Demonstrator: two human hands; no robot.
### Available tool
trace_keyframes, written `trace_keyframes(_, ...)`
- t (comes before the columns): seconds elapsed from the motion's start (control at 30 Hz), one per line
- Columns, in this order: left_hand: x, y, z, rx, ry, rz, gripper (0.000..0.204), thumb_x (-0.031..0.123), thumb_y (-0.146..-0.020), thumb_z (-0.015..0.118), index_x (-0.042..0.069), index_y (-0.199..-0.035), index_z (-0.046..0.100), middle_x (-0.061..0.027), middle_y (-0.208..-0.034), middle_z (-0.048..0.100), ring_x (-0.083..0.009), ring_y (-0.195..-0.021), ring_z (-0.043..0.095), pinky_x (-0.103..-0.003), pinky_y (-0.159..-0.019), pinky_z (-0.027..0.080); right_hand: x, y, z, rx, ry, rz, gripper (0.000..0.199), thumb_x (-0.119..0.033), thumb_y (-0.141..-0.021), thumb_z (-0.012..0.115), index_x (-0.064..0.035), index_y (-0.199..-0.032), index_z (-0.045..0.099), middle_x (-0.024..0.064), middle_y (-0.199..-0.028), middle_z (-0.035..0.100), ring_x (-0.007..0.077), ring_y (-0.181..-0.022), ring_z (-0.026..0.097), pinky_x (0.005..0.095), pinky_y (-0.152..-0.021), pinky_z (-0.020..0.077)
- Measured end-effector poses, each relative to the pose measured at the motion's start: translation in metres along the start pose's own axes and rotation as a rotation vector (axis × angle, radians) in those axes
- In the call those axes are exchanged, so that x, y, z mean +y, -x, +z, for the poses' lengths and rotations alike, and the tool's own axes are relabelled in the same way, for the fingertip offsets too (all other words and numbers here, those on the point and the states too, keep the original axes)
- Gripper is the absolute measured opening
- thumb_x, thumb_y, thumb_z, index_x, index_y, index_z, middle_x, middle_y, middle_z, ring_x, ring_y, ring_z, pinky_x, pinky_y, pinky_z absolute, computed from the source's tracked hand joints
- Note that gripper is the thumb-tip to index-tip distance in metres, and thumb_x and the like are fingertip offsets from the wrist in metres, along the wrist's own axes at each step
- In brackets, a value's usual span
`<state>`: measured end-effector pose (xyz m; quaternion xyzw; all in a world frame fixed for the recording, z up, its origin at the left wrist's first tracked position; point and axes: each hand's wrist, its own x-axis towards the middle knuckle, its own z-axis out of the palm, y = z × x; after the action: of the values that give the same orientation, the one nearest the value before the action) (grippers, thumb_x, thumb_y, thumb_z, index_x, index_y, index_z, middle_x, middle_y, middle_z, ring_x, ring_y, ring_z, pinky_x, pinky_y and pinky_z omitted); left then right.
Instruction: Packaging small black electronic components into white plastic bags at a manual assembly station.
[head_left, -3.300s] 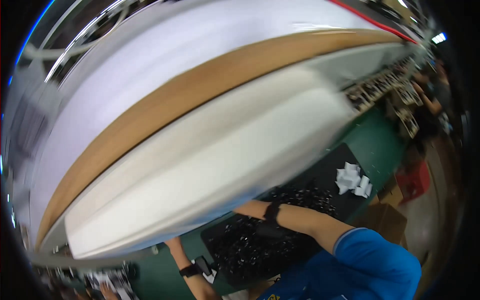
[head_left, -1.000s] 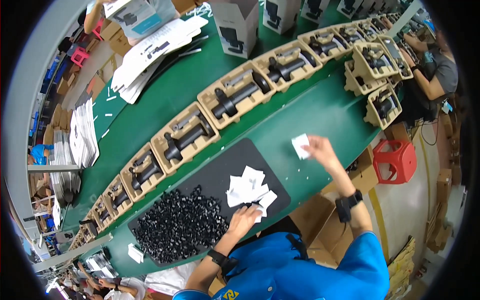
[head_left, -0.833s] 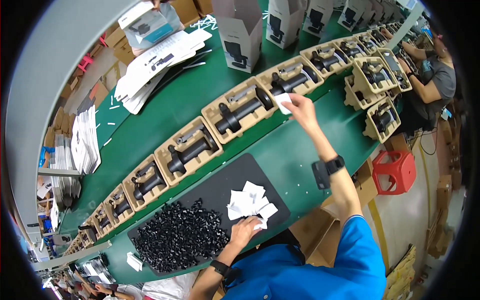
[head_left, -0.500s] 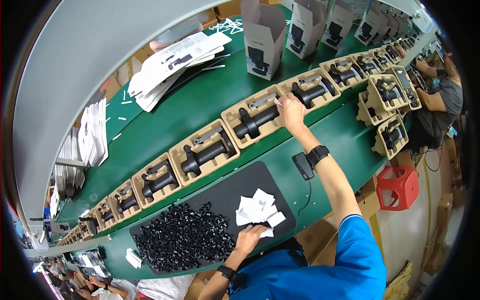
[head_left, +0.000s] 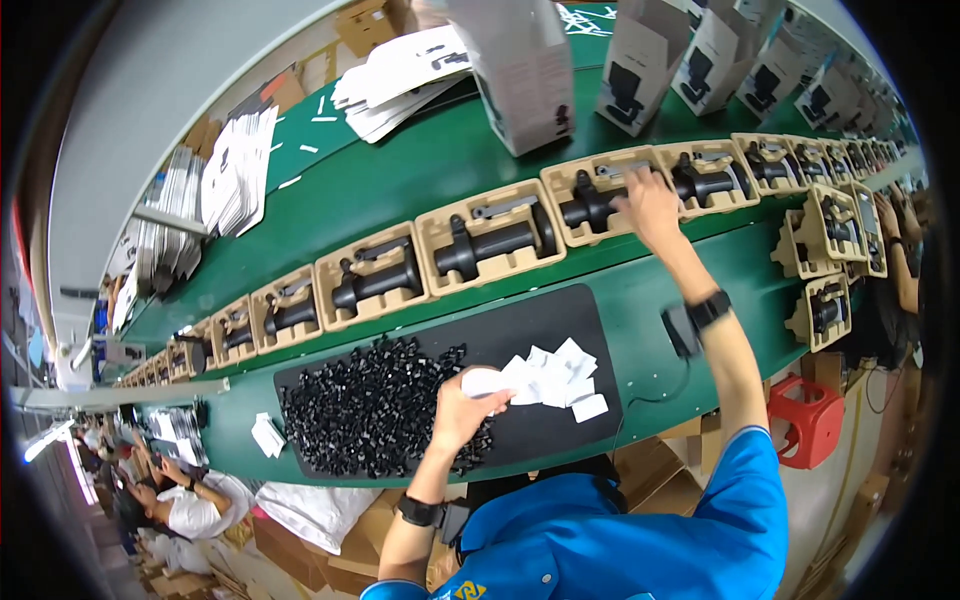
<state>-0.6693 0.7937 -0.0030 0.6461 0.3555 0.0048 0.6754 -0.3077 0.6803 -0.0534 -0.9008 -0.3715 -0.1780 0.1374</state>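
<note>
My right hand (head_left: 648, 203) reaches far out and rests on a tan pulp tray (head_left: 607, 193) that holds a black handheld device, its fingers touching the tray's right part. My left hand (head_left: 462, 405) sits on the black mat (head_left: 560, 320) and pinches a small white packet (head_left: 488, 381) at the edge of a heap of white packets (head_left: 556, 376). A pile of small black plastic parts (head_left: 370, 405) lies on the mat just left of that hand. Both wrists wear black bands.
A row of tan trays (head_left: 372, 276) with black devices runs along the green belt (head_left: 430, 170). White boxes (head_left: 520, 70) stand behind, with stacked printed sheets (head_left: 236, 180) at left. A red stool (head_left: 808, 420) stands at right. Other workers sit at lower left (head_left: 190, 495) and far right (head_left: 900, 270).
My right hand has stretched from the table edge out to a tray on the belt and laid a white packet there. My left hand took a packet from the heap.
</note>
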Motion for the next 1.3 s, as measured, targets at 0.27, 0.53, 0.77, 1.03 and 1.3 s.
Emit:
trace_keyframes(0.27,0.058,0.011,-0.012,-0.204,-0.482,0.04,0.027,0.013,-0.07,0.077,0.001,-0.092,0.065,-0.01,-0.076,0.069,-0.0129,-0.066,0.066,-0.027,-0.062,0.052,-0.146,0.097,-0.125,-0.967,-0.742,-0.552,0.036,-0.029,-0.077,0.07,-0.0051,-0.103,0.065,0.0127,-0.099,0.063,0.0299,-0.089,0.061,0.0403,-0.078,0.0484)
trace_keyframes(0.53,0.021,0.05,-0.063,0.192,0.236,0.028,0.026,0.005,-0.085,0.061,-0.002,-0.11,0.056,-0.0117,-0.083,0.067,-0.0165,-0.067,0.065,-0.026,-0.062,0.054,-0.119,0.049,-0.045,-0.37,-0.614,-0.027,0.025,-0.028,-0.08,0.067,-0.0039,-0.084,0.067,0.0147,-0.088,0.061,0.0325,-0.08,0.06,0.0399,-0.07,0.0484)
trace_keyframes(0.77,-0.025,0.112,-0.079,0.211,0.393,-0.108,0.028,0.007,-0.09,0.053,-0.001,-0.116,0.052,-0.015,-0.09,0.066,-0.0218,-0.074,0.066,-0.032,-0.067,0.055,-0.134,0.011,0.02,-0.201,-0.095,0.077,0.015,-0.023,-0.079,0.061,-0.0097,-0.074,0.068,0.0106,-0.072,0.066,0.0278,-0.068,0.066,0.0403,-0.059,0.0504)
trace_keyframes(1.03,-0.064,0.145,-0.085,0.367,0.441,-0.138,0.028,0.01,-0.089,0.055,0.0,-0.115,0.052,-0.0162,-0.087,0.065,-0.0239,-0.067,0.065,-0.035,-0.061,0.055,-0.155,0.003,0.074,-0.443,0.233,-0.043,0.015,-0.014,-0.079,0.058,-0.0175,-0.077,0.072,0.0025,-0.076,0.07,0.0186,-0.074,0.068,0.0352,-0.062,0.0525)
trace_keyframes(1.3,-0.047,0.163,-0.09,0.362,0.583,-0.205,0.037,0.004,-0.09,0.052,-0.001,-0.126,0.047,-0.017,-0.105,0.061,-0.0286,-0.093,0.062,-0.037,-0.079,0.054,-0.171,-0.002,0.063,-0.457,0.346,-0.006,0.012,-0.019,-0.077,0.063,-0.0144,-0.088,0.065,-0.0001,-0.074,0.067,0.0182,-0.066,0.066,0.0361,-0.046,0.0434)
